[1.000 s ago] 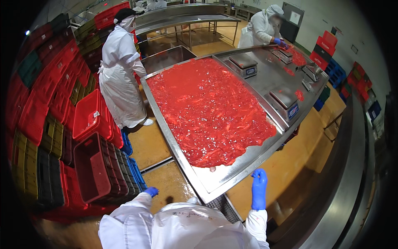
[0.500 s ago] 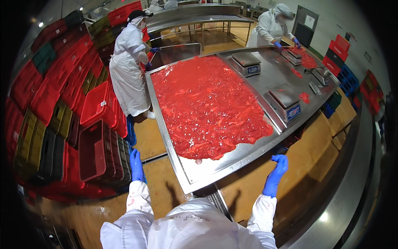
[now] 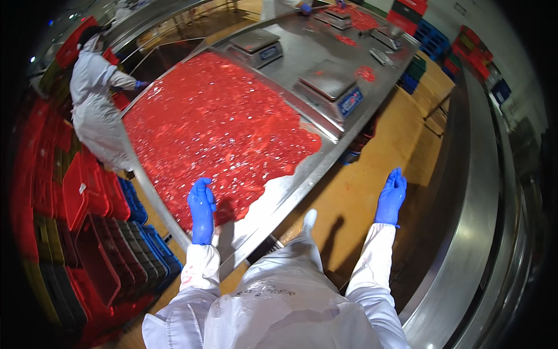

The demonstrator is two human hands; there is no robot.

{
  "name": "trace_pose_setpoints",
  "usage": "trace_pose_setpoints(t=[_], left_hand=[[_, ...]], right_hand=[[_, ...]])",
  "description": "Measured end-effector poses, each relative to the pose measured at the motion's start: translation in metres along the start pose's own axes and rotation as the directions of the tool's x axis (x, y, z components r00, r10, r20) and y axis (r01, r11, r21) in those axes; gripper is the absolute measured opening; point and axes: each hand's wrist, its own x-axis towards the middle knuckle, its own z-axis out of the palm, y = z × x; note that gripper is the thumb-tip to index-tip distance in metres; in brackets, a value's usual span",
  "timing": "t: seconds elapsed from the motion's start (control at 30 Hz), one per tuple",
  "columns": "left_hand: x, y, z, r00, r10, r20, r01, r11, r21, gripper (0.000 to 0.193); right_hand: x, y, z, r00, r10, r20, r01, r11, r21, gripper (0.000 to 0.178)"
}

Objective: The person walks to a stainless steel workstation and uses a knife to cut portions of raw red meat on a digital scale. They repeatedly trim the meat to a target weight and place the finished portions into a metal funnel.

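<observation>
My left hand (image 3: 201, 210), in a blue glove, is raised over the near corner of the steel table (image 3: 256, 218). Behind it spreads a broad layer of wet red meat (image 3: 218, 128), and a gap seems to separate the two. The fingers are loosely bent, with nothing seen in them. Off the table's right side, my right hand (image 3: 391, 198), also blue-gloved, hangs over the floor. Its fingers point away from me, slightly apart, and the hand holds nothing.
Bench scales (image 3: 331, 84) stand right of the meat. A person in white (image 3: 96, 96) is at the table's left side; another person's gloved hand (image 3: 305, 9) shows at the far end. Stacked crates (image 3: 96, 250) line the left, and a curved steel surface (image 3: 450, 256) runs along the right.
My view has swung right, so table and crates sit farther left. My left hand now appears before the meat instead of beside the crates. One of my white boots has come into view.
</observation>
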Motion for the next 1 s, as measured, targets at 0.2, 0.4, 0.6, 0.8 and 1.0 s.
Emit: trace_pose_setpoints(t=[0.2,0.4,0.6,0.8,1.0], left_hand=[[0.06,-0.03,0.116,0.994,-0.087,-0.064,0.068,0.964,-0.256,0.032],[0.114,-0.073,0.252,1.0,-0.007,-0.02,0.01,0.985,0.173,0.024],[0.139,-0.086,0.35,0.99,0.043,0.134,-0.08,0.956,0.282,0.027],[0.174,-0.096,0.398,0.999,0.01,0.048,-0.023,0.962,0.273,0.026],[0.213,-0.114,0.403,0.977,0.192,-0.093,-0.162,0.952,0.259,0.046]], right_hand=[[0.08,-0.025,0.05,0.973,0.042,0.228,0.02,0.964,-0.264,0.018],[0.174,-0.004,0.088,0.974,0.141,0.178,-0.084,0.952,-0.294,0.029],[0.252,0.014,0.06,0.984,0.18,0.001,-0.174,0.95,-0.26,0.032],[0.349,0.043,0.055,0.999,0.049,0.012,-0.043,0.952,-0.302,0.022],[0.427,0.105,0.128,0.932,0.162,0.325,-0.005,0.9,-0.436,0.019]])
